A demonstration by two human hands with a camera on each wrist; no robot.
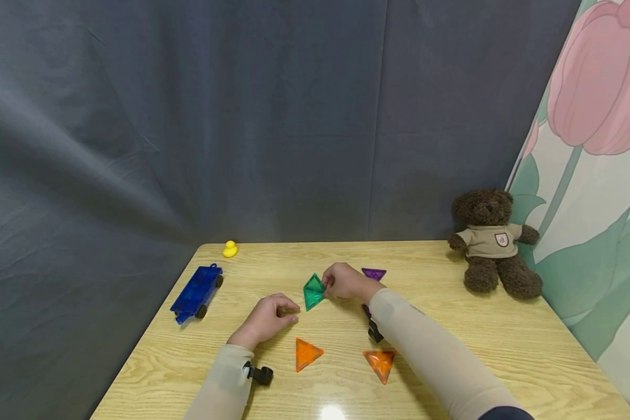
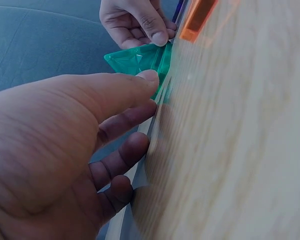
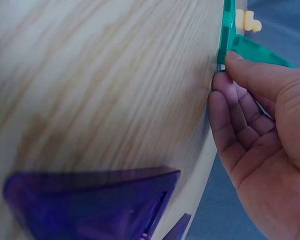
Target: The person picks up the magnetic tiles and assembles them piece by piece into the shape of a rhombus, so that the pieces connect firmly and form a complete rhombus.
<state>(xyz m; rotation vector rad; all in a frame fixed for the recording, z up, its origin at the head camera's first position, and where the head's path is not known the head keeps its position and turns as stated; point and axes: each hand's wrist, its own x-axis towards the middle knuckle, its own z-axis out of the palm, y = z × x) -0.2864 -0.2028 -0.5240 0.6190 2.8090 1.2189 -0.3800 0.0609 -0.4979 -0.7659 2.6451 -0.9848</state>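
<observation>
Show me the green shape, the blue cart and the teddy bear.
Green shape (image 1: 312, 292): head view, near its middle.
Blue cart (image 1: 196, 290): head view, its top.
Teddy bear (image 1: 488, 241): head view, its shirted chest.

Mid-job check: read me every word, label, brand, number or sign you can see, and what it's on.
No legible text in any view.
Badge on the teddy bear's shirt: too small to read.
Faint dark marking on the right sleeve: too small to tell whether it is lettering.
Green tiles: no lettering visible.
</observation>
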